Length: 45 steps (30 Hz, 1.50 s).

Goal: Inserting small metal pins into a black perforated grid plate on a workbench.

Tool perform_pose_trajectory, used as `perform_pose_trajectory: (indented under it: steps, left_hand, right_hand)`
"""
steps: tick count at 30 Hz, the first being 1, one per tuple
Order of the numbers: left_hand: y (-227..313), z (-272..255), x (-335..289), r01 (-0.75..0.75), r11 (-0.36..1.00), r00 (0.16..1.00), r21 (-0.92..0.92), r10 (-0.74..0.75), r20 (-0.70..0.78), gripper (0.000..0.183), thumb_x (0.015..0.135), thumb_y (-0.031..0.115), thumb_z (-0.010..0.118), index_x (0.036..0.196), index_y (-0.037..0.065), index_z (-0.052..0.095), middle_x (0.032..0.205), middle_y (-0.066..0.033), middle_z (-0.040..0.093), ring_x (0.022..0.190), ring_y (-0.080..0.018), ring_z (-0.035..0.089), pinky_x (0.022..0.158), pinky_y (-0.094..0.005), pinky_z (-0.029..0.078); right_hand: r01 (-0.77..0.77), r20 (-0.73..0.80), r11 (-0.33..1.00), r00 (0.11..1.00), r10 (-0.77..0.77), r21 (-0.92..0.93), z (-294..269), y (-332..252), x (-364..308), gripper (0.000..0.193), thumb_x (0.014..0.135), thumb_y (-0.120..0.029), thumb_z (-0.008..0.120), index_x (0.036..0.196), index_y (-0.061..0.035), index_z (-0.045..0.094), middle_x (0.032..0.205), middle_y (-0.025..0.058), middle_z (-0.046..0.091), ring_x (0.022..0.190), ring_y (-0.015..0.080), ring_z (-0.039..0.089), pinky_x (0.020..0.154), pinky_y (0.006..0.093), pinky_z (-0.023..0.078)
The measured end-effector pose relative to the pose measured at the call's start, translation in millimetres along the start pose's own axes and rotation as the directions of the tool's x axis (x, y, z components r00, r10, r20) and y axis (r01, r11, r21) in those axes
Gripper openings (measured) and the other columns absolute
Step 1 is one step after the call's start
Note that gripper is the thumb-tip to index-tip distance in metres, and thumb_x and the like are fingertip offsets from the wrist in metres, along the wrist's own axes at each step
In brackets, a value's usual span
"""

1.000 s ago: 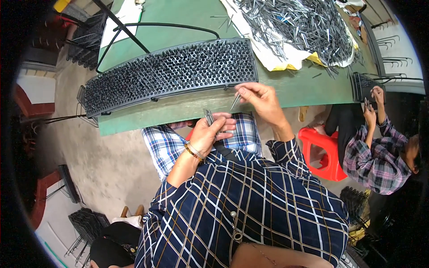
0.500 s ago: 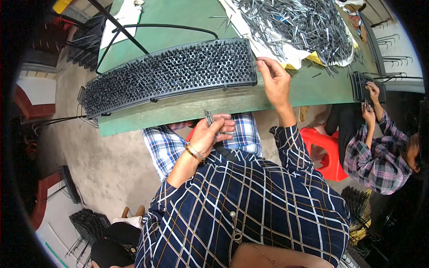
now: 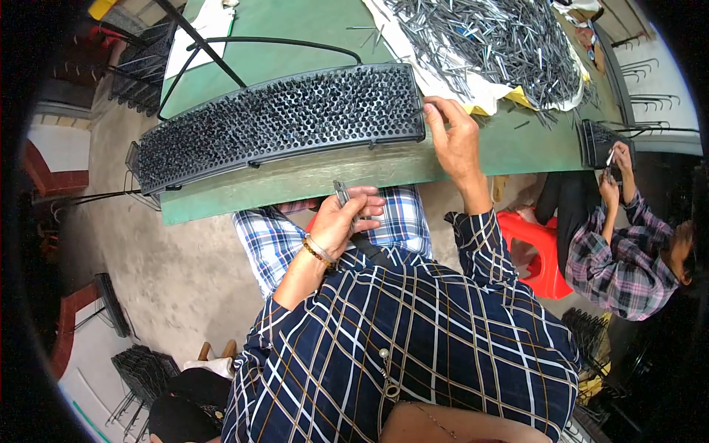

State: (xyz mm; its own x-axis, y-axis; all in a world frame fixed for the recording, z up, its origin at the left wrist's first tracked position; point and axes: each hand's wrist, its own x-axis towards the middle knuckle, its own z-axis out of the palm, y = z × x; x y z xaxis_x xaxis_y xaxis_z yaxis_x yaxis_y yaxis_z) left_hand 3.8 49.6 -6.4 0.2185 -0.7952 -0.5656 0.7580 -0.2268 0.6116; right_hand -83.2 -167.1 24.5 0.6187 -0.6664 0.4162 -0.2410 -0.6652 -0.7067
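My left hand (image 3: 346, 219) is closed around a small bundle of thin metal rods (image 3: 340, 192), held over my lap at the table's near edge. Their upper ends stick out past the thumb. At the right end of a long black rack (image 3: 295, 111), my right hand (image 3: 453, 136) pinches with thumb and forefinger. A thin dark rod, mostly hidden, shows at those fingertips against the rack. Rows of small round holes and dark upright ends cover the rack's top. Beyond my right hand, a large heap of loose grey rods (image 3: 502, 52) lies on a white sheet.
The rack rests on a green table (image 3: 295, 55), with a bent black metal frame (image 3: 288, 42) behind it. On the right, another person (image 3: 620, 258) works at a similar rack (image 3: 602, 144). A red stool (image 3: 535, 247) stands between us. More black racks (image 3: 144, 365) stand lower left.
Both my hands stay almost in place, with the left still around its bundle and the right at the rack's end. The other person's hands have shifted slightly, and a pale thin piece shows there.
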Motion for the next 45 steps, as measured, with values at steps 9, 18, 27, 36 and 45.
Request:
perform_pose_trajectory:
  steps: [9,18,27,36,45]
  left_hand:
    - [1,1,1,0.011,1.0,1.0,0.009,-0.011,-0.011,0.027,0.092,0.013,0.048,0.114,-0.002,0.051,0.101,-0.0115,0.062,0.088,-0.0155,0.061,0.071,-0.0281,0.054]
    - [0,-1,1,0.006,1.0,1.0,-0.012,-0.006,-0.01,0.026,0.092,0.013,0.048,0.114,-0.002,0.051,0.101,-0.0114,0.062,0.088,-0.0152,0.061,0.071,-0.0279,0.054]
    - [-1,-2,1,-0.006,1.0,1.0,0.004,0.006,-0.01,0.026,0.092,0.014,0.049,0.113,-0.001,0.052,0.101,-0.011,0.062,0.087,-0.0148,0.061,0.071,-0.0276,0.054]
    - [-1,-4,0,-0.013,1.0,1.0,-0.028,0.012,-0.01,0.026,0.091,0.013,0.049,0.113,-0.001,0.052,0.1,-0.0104,0.062,0.087,-0.0145,0.061,0.07,-0.0275,0.054]
    - [0,-3,0,-0.004,1.0,1.0,-0.03,0.004,0.019,0.027,0.092,0.012,0.049,0.114,-0.002,0.051,0.099,-0.011,0.062,0.086,-0.0146,0.061,0.071,-0.0276,0.054]
  right_hand:
    - [-0.071,-0.005,0.989,0.997,0.072,0.132,0,3,0,0.016,0.088,-0.009,0.056,0.097,0.0024,0.061,0.087,0.0085,0.062,0.07,0.0126,0.061,0.063,0.0248,0.047]
    - [0.037,0.02,0.999,0.999,-0.038,0.023,2,12,0,0.013,0.087,-0.006,0.056,0.095,0.0029,0.06,0.082,0.0077,0.059,0.066,0.0125,0.061,0.057,0.023,0.048]
    - [0.058,0.019,0.998,0.998,-0.058,-0.015,6,5,4,0.012,0.085,-0.006,0.056,0.093,0.0017,0.061,0.079,0.0091,0.061,0.064,0.0148,0.063,0.054,0.0248,0.046]
    - [0.058,0.032,0.998,0.998,-0.058,0.012,14,1,9,0.014,0.084,-0.007,0.058,0.094,0.0027,0.061,0.08,0.0101,0.062,0.064,0.0156,0.064,0.054,0.0251,0.048]
    - [0.076,0.058,0.995,0.996,-0.072,-0.07,16,9,2,0.017,0.082,-0.009,0.062,0.095,0.0016,0.064,0.084,0.0115,0.062,0.066,0.0175,0.062,0.059,0.0277,0.048]
